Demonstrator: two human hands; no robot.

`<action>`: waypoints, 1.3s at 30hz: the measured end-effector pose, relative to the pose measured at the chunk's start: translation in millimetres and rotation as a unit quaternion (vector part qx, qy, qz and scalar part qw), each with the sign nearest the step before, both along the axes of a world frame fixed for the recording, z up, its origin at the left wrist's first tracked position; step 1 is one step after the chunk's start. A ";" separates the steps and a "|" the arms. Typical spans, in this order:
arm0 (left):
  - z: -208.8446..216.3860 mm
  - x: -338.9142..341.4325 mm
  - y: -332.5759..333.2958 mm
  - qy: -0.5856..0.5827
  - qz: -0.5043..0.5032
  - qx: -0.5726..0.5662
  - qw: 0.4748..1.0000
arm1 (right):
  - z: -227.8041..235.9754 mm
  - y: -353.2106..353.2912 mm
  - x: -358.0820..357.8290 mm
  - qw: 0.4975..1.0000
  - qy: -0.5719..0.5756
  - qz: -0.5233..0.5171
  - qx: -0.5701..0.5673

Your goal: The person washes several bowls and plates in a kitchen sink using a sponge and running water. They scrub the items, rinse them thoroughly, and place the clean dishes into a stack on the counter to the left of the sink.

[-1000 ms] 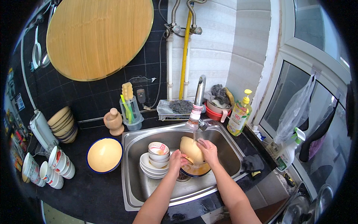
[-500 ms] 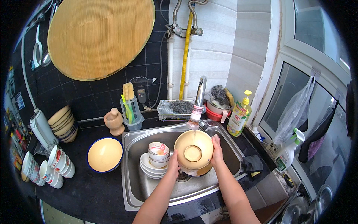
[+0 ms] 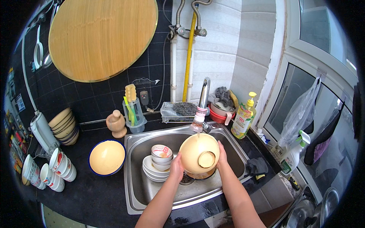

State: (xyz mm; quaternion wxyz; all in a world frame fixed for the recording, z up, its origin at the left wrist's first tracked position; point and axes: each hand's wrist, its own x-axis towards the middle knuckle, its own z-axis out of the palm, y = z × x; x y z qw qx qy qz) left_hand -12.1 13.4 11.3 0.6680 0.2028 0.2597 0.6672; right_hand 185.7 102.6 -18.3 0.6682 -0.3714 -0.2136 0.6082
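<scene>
Between my two hands a cream-yellow bowl (image 3: 195,149) is held bottom up over the sink (image 3: 131,190), beneath the faucet (image 3: 199,116). Water runs from the faucet onto its outer side. My left hand (image 3: 176,167) grips the bowl's left edge, fingers mostly behind it. On the opposite edge my right hand (image 3: 222,155) is closed round the rim. Below the held bowl, part of another bowl (image 3: 203,175) shows in the basin, largely hidden. Small white bowls (image 3: 162,159) are stacked beside white plates (image 3: 152,176) to the left of my left hand.
On the black counter left of the sink stand a blue-rimmed yellow bowl (image 3: 107,157), a wooden mortar (image 3: 116,124), stacked bowls (image 3: 64,127) and white cups (image 3: 57,171). A yellow-capped soap bottle (image 3: 243,117) and a dark cloth (image 3: 257,167) lie along the right side.
The held bowl has tilted and turned, so its foot ring has shifted toward the lower right. Both hands keep hold of its sides and have barely moved.
</scene>
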 end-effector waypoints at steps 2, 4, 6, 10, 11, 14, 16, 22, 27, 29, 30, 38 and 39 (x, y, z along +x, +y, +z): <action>4.0 -1.2 -2.8 -0.005 0.023 -0.001 1.000 | 10.7 -7.0 -5.6 0.989 -0.142 -0.043 -0.004; 9.6 -3.7 -5.0 0.004 0.079 -0.034 0.996 | 30.2 -19.7 -10.7 0.934 -0.352 -0.062 -0.005; -2.5 -9.6 1.8 0.033 0.152 -0.028 0.987 | 54.8 -40.2 -21.3 0.874 -0.482 -0.055 -0.003; 9.4 -4.1 -5.3 0.150 0.196 -0.026 0.969 | 47.1 -40.5 -23.1 0.847 -0.529 -0.049 0.021; 11.6 -2.6 -5.8 0.149 0.197 -0.028 0.968 | 42.5 -38.5 -22.6 0.851 -0.521 -0.054 0.042; 8.1 -1.4 -5.1 0.185 0.196 -0.027 0.963 | 52.7 -44.7 -32.2 0.843 -0.503 -0.090 0.170; 11.2 0.0 -6.8 0.199 0.194 -0.022 0.960 | 57.3 -46.7 -35.5 0.812 -0.526 -0.096 0.234; 0.0 4.4 -7.1 0.285 0.126 0.003 0.950 | 87.9 -69.0 -55.5 0.696 -0.599 -0.046 0.394; 0.4 12.9 -6.8 0.192 0.185 0.025 0.963 | 107.5 -81.1 -73.3 0.575 -0.655 0.044 0.489; -2.2 10.6 -5.0 0.206 0.161 0.019 0.965 | 105.0 -76.0 -73.5 0.588 -0.657 0.025 0.470; -4.9 9.2 -4.3 0.220 0.138 0.013 0.966 | 103.8 -73.7 -70.6 0.602 -0.663 0.012 0.445; -8.4 5.0 -0.8 0.170 0.102 -0.002 0.980 | 35.4 -13.3 -26.0 0.931 -0.325 0.051 0.155; -4.3 4.4 -1.4 0.136 0.117 0.000 0.984 | 36.2 -15.3 -25.1 0.964 -0.210 0.100 0.127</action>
